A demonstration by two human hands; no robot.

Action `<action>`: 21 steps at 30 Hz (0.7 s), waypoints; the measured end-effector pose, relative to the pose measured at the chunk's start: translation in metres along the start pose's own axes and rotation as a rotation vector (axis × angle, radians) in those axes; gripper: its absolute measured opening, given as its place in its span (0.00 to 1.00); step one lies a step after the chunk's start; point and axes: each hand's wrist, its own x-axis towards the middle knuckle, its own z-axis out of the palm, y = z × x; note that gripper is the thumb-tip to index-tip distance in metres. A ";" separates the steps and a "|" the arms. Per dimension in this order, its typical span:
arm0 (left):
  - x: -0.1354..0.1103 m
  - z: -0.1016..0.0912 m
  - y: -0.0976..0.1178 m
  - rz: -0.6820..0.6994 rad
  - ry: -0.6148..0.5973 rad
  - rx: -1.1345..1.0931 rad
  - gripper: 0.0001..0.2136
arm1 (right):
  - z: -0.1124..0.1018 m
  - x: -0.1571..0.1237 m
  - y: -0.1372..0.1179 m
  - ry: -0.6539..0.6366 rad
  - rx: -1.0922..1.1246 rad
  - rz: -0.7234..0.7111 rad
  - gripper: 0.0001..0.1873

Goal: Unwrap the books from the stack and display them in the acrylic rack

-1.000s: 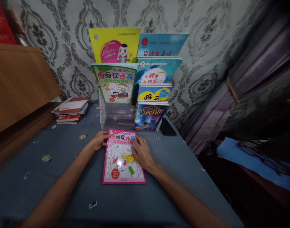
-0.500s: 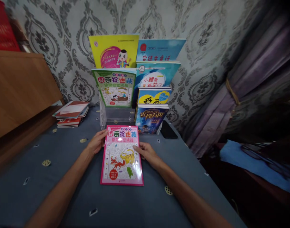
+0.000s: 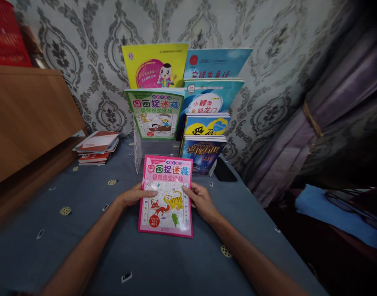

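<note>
A pink picture book (image 3: pixel 166 201) with a fox and a yellow striped cat on its cover is held by both sides, its top edge leaning toward the rack. My left hand (image 3: pixel 135 194) grips its left edge, thumb across the cover. On the right edge, my right hand (image 3: pixel 201 199) pinches the book with the thumb in front; the other fingers are partly hidden behind it. Just beyond stands a clear tiered book rack (image 3: pixel 138 152). Its left side bears a yellow book (image 3: pixel 154 61) and a green picture book (image 3: pixel 156 115).
The rack's right side holds several books, with a dark blue book (image 3: pixel 203 152) lowest. A black phone-like slab (image 3: pixel 225 170) lies beside it. At left are a stack of books (image 3: pixel 97 146) and a wooden cabinet (image 3: pixel 31 115). A purple curtain (image 3: pixel 287 156) hangs at right.
The pink book has tilted up and its top edge has come nearer the rack. My left hand has slid lower along the side, its thumb now on the cover. The view has shifted slightly.
</note>
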 end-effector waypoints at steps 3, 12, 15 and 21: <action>0.003 0.003 -0.001 0.000 -0.009 -0.005 0.29 | 0.000 0.000 -0.001 0.012 0.014 0.001 0.25; -0.001 0.008 0.010 0.069 0.101 0.043 0.30 | 0.004 -0.003 -0.012 -0.056 0.073 -0.027 0.26; -0.005 0.011 0.019 0.106 0.134 0.095 0.29 | 0.003 -0.004 -0.018 -0.121 0.027 -0.055 0.25; -0.010 0.018 0.041 0.208 0.190 0.206 0.23 | 0.002 -0.006 -0.044 -0.056 -0.196 -0.275 0.21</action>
